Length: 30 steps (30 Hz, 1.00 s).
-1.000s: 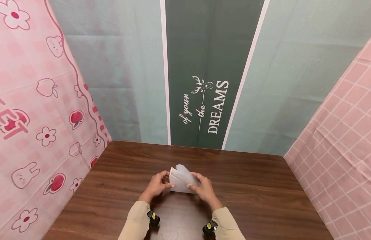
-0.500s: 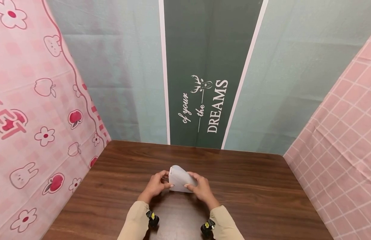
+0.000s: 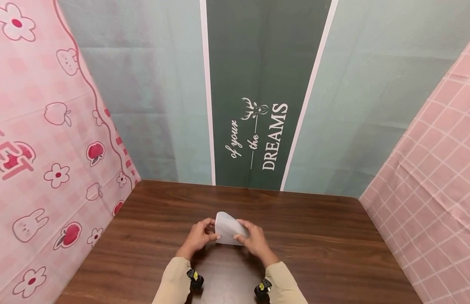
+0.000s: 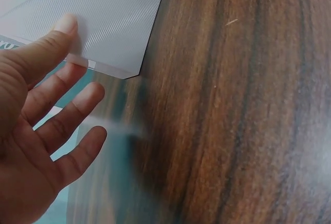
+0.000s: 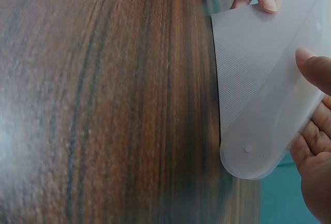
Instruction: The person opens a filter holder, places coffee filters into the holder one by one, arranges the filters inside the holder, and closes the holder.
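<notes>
A white plastic case [image 3: 229, 230] with fine ribbing stands upright on the table, held between both hands. My left hand [image 3: 198, 236] pinches its left edge, thumb on the near face and index finger at the edge; the other fingers hang loosely apart from it in the left wrist view. My right hand [image 3: 257, 242] grips the opposite side, thumb on the front and fingers behind. In the right wrist view, a smooth, rounded, translucent cover [image 5: 274, 110] lies slantwise over the ribbed face, with a small round pin [image 5: 248, 148] near its end. The inside of the case is hidden.
The dark wood table [image 3: 314, 253] spreads around both hands. A printed curtain [image 3: 254, 84] hangs behind its far edge, with pink cloths at the left [image 3: 48, 147] and right [image 3: 440, 169]. A black wrist camera [image 3: 195, 279] sits on each sleeve.
The case's rounded cover has swung left and down over its notched top edge, which no longer shows. Both hands have stayed almost in place, the right shifting slightly left.
</notes>
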Motion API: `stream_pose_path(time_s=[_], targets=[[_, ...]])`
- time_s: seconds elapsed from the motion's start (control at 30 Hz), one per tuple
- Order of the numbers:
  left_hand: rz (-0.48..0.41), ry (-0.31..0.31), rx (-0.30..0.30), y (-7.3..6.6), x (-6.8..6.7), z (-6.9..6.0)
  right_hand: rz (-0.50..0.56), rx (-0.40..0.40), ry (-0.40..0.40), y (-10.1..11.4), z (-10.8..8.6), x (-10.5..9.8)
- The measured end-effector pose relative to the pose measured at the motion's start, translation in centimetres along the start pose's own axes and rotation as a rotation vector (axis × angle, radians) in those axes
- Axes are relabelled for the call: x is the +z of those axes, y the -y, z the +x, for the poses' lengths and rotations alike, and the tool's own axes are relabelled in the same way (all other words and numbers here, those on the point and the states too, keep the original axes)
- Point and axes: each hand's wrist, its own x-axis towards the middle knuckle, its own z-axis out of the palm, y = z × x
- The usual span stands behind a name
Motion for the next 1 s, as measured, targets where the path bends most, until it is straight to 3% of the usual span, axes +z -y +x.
stream_pose_path(time_s=[0.5,0.7,1.0], targets=[[0.044,-0.028,0.028,-0.3,0.7,0.1,-0.038,0.034,0.009,0.0,0.1,0.0],[0.165,-0.059,0.028,-1.6,0.6,-1.4,-0.143,-0.002,0.071,1.0,-0.8,-1.3],[0.316,-0.17,0.069,-3.8,-0.4,-2.5,-0.282,0.033,-0.013,1.2,-2.4,-4.9]])
